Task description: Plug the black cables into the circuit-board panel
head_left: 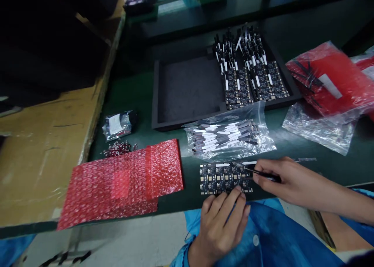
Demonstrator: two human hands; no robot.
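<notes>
A dark circuit board panel (pixel 220 177) lies at the near edge of the green table. My left hand (pixel 223 218) rests its fingertips on the panel's near edge. My right hand (pixel 277 177) grips thin black tweezers (pixel 261 173) whose tip points at the panel's top right, by a small white-tipped strip. Just beyond the panel lies an open clear bag (pixel 230 136) with several white-labelled flat cable strips.
A black foam tray (pixel 187 89) holds finished boards with upright strips (pixel 251 64) on its right side. Red bubble-wrap sheets (pixel 122 181) lie at the left, near a small silver bag (pixel 118 124) and loose parts. Red and clear bags (pixel 327 76) sit far right; cardboard (pixel 43 142) at left.
</notes>
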